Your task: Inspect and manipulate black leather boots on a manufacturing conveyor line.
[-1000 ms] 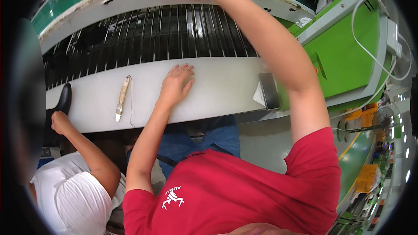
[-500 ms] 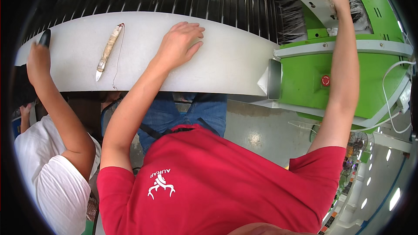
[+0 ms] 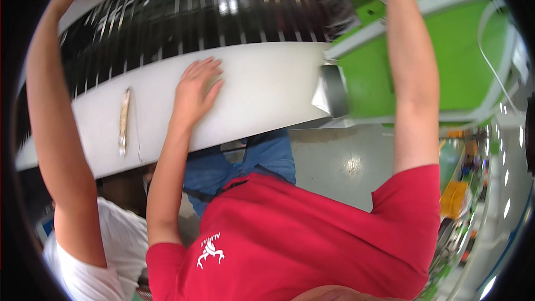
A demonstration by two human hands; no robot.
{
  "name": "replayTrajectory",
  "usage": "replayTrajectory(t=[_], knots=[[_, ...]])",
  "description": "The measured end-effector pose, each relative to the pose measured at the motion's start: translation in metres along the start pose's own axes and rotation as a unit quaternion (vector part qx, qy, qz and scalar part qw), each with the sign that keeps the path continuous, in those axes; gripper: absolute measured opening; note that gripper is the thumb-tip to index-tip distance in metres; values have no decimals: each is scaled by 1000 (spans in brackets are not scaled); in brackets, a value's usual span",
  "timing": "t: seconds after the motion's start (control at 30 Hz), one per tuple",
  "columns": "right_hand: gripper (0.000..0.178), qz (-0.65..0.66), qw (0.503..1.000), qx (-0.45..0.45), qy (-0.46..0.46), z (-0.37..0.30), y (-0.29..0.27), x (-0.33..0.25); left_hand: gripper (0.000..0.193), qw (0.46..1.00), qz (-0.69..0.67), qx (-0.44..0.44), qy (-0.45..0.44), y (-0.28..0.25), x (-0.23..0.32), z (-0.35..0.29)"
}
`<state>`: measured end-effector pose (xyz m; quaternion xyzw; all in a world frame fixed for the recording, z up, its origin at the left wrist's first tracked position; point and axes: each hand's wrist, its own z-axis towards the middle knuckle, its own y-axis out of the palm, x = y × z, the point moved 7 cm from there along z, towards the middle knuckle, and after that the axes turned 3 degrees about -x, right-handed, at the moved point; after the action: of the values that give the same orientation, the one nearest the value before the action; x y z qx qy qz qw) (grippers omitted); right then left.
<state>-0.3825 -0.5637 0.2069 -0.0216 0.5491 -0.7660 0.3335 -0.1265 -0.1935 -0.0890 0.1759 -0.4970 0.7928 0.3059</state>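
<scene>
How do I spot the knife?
Find the long white table. On it, left of the person's left hand, lies a slim, tan-handled knife. A thin string beside it sets it apart from the dark slab at the table's right end.

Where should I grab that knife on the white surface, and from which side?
Probably by its slim tan handle, from above and the right, where your left hand rests: the handle points away, with the pale blade end toward you.
</scene>
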Motion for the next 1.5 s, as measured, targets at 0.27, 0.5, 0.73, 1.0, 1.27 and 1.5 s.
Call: replayTrajectory(t=[0.27, 0.5, 0.73, 1.0, 1.27, 1.5], knots=[[85, -65, 996, -15, 55, -10, -7, -10, 20, 999, -5, -34, 6, 2, 13, 8], [67, -89, 992, -6, 86, -28, -17, -26, 19, 999, -20, -41, -4, 4, 19, 10], [45, -20, 991, 128, -12, -38, -29, -26, 17, 999, -22, -40, -27, 8, 21, 12], [20, 82, 827, 352, -430, -189, 53, -125, 8, 999, 24, -20, -7, 12, 19, 46], [59, -10, 994, -84, -65, -141, 240, -11, 9, 998, -8, 56, 2, 68, 8, 117], [50, -152, 984, 88, -4, -54, 260, 138, 6, 1000, 9, 21, -4, 67, 11, 121]])
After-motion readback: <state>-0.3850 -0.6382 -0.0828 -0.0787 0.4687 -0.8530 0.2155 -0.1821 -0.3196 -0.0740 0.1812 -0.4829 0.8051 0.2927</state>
